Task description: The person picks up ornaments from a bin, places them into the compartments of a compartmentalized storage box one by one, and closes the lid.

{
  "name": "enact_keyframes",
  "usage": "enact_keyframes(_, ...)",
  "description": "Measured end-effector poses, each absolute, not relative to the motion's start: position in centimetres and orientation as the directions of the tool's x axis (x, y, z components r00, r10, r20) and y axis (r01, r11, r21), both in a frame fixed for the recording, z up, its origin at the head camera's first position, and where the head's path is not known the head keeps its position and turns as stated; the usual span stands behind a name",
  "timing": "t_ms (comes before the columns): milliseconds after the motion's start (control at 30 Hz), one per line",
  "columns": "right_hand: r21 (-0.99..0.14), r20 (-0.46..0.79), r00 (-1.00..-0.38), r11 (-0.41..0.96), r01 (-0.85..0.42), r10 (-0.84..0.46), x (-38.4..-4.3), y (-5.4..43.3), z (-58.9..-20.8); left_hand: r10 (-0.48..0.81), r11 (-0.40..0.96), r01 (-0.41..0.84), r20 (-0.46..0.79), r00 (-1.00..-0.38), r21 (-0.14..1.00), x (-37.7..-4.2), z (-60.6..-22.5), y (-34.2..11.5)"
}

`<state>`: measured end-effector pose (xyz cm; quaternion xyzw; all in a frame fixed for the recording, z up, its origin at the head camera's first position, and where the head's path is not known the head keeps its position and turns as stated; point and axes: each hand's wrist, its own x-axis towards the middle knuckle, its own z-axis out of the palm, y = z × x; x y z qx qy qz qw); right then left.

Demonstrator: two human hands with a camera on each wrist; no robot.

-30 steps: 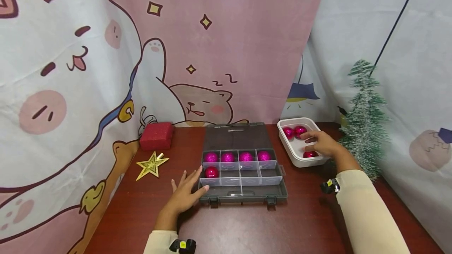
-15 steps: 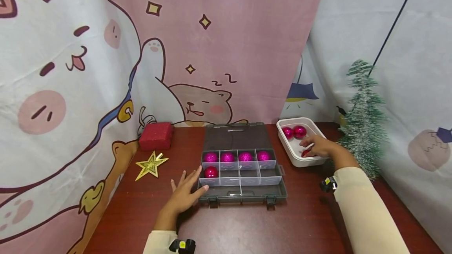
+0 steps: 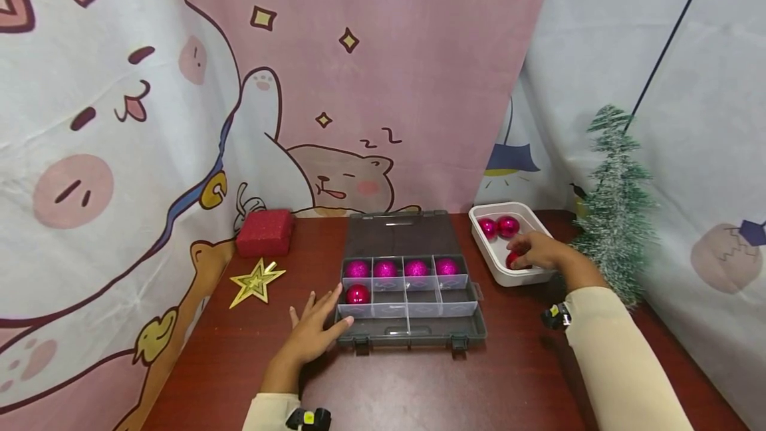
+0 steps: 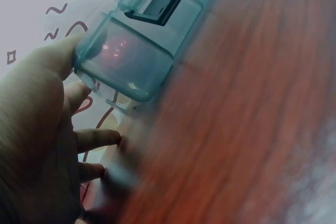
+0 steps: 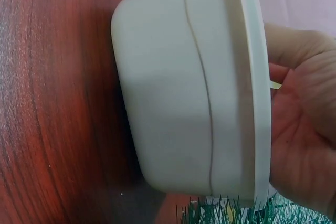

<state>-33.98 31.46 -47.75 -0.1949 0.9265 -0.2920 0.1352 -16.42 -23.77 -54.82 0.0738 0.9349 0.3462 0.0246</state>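
Note:
My left hand [image 3: 314,329] rests with spread fingers at the left edge of a clear grey compartment box [image 3: 413,339], thumb and fingertip touching its side. Its lid lies back. Glittery magenta Christmas balls [image 3: 416,268] fill the back row, one per compartment. A shiny red Christmas ball [image 3: 358,294] sits in the left compartment of the middle row. Inside the white tub [image 3: 505,276], my right hand [image 3: 541,249] curls its fingers around another shiny red ball [image 3: 511,259], partly hidden by them. In the right wrist view the tub wall [image 5: 168,87] hides the fingertips.
Two more shiny balls [image 3: 508,226] lie at the back of the tub. A small frosted tree [image 3: 619,218] stands right of it. On the left are a red box [image 3: 265,233] and a gold star [image 3: 257,282]. A printed curtain [image 3: 443,85] hangs behind the table.
My right hand has lowered into the tub and its fingers have closed around the front ball, which has shifted slightly left. The left hand has stayed at the box.

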Motion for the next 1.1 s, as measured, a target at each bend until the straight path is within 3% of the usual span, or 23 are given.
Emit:
enact_keyframes(233,-0.577,-0.002,-0.932,0.762,-0.296,-0.363,-33.1,30.6,-47.1,0.150,0.749,0.122,0.012,-0.989,0.652,-16.4,-54.9,-23.7)
enact_keyframes(567,-0.603,0.174,-0.931,0.712,-0.359,-0.322,-31.9,30.7,-46.6,0.158,0.745,0.128,0.014,-0.987,0.655,-16.4,-54.7,-23.7)
enact_keyframes(767,-0.633,0.217,-0.916,0.665,-0.396,-0.338,-31.4,30.5,-46.5,0.157,0.747,0.122,0.005,-0.988,0.654,-16.4,-54.8,-23.7)
enact_keyframes(1100,-0.692,0.413,-0.835,0.471,-0.547,-0.364,-30.1,27.3,-47.0,0.156,0.744,0.124,0.010,-0.988,0.657,-16.3,-54.8,-23.7)
